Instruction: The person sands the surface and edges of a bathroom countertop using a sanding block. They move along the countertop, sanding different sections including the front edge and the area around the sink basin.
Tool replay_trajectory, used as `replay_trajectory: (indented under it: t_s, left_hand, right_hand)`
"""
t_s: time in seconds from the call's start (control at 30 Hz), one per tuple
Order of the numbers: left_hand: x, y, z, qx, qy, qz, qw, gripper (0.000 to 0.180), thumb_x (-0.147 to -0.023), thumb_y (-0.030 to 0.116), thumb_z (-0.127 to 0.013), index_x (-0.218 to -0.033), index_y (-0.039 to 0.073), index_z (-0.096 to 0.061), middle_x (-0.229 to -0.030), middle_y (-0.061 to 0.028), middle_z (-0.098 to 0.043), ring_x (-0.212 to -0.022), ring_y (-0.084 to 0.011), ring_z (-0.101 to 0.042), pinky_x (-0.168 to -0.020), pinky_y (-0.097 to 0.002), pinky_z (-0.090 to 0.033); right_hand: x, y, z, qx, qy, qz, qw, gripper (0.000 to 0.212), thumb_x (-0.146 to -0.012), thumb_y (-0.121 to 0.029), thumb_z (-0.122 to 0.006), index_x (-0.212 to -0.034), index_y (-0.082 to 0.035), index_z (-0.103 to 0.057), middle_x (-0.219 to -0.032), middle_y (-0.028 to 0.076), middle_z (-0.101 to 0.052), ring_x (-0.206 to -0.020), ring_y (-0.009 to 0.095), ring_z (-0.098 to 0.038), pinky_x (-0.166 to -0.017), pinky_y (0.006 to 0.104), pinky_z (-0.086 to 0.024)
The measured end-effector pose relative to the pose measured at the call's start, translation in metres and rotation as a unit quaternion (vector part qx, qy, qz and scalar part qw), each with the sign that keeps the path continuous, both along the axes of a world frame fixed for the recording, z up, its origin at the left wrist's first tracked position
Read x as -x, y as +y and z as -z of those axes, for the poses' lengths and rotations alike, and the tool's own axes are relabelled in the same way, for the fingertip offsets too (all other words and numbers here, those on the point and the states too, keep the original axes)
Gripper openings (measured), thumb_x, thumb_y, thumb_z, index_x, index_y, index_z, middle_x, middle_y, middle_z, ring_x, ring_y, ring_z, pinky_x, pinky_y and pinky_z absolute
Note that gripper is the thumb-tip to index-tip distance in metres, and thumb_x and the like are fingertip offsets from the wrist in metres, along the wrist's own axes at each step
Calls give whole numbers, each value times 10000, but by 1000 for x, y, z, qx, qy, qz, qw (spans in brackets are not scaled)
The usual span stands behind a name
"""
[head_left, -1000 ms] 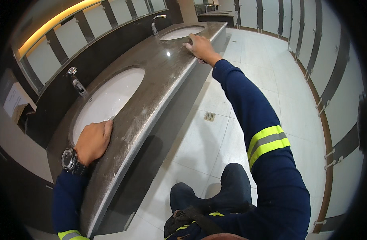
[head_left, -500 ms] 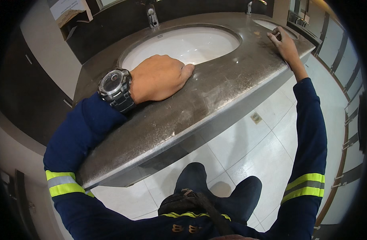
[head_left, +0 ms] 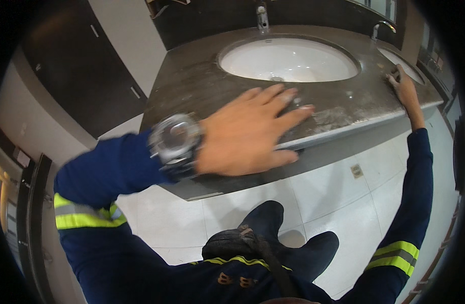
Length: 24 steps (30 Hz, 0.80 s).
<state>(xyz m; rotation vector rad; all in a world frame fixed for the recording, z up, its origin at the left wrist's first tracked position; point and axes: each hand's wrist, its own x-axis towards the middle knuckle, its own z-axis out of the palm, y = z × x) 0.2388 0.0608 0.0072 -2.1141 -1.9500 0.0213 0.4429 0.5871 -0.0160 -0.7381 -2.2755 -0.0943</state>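
Note:
My left hand (head_left: 247, 133), with a black watch (head_left: 175, 139) on its wrist, is spread out over the front edge of the dark stone countertop (head_left: 192, 76). Nothing is in it, and pale dust marks its fingertips. Whether the palm touches the stone cannot be made out. Farther right, my right hand (head_left: 406, 90) is at the counter beside the second basin (head_left: 405, 66). Its thumb and forefinger stand apart, and no held thing shows; the other fingers are mostly hidden. Between the hands and the back wall lies the white oval basin (head_left: 293, 58). Whitish dust and smears cover parts of the stone.
A chrome faucet (head_left: 263, 19) rises behind the oval basin, and another faucet (head_left: 381, 29) behind the second one. A dark door (head_left: 80, 66) stands at the left. Below the counter is a tiled floor (head_left: 333, 213) with a small drain (head_left: 356, 171).
My left hand has gone from curled on the counter by the basin to spread at the front edge. My right thumb and forefinger have parted. The view has shifted, so the counter sits farther right.

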Motion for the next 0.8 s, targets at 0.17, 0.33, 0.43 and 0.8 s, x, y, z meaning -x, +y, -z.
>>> replay_trajectory:
  t_s: [0.17, 0.33, 0.43, 0.8]
  left_hand:
    - [20, -171, -18, 22, -55, -248, 967, 1014, -865, 554, -785, -1646, 93, -332, -1666, -241, -366, -1548, -431, -339, -1268, -519, -302]
    - [38, -338, 13, -213, -77, -527, 819, 934, -777, 149, -857, -1605, 87, -430, -1643, -180, -447, -1554, -346, -376, -1278, -462, -299]
    - [25, -303, 18, -393, -84, -425, 811, 690, -890, 103, -738, -1549, 85, -532, -1555, -184, -560, -1498, -343, -470, -1249, -490, -346]
    - [-86, 11, 82, -237, -97, -37, 966, 1006, -853, 392, -794, -1609, -66, -313, -1655, -297, -326, -1588, -433, -238, -1287, -555, -203]
  right_hand:
    - [-9, 17, 2, 20, -7, 10, 1000, 456, -1012, -346, -693, -1325, -39, -565, -1193, 224, -698, -986, 373, -686, -906, 444, -516]
    - [-5, 22, 4, 1, 1, 6, 1000, 431, -1011, -328, -697, -1294, -34, -560, -1169, 209, -695, -966, 360, -683, -900, 435, -517]
    - [-3, 11, 1, 12, -22, -12, 1000, 407, -1011, -312, -696, -1275, -34, -559, -1168, 216, -695, -976, 364, -687, -902, 437, -517]
    - [-2, -1, -2, 11, -8, 6, 1000, 384, -1014, -308, -686, -1262, -36, -576, -1215, 226, -693, -1063, 392, -697, -934, 444, -518]
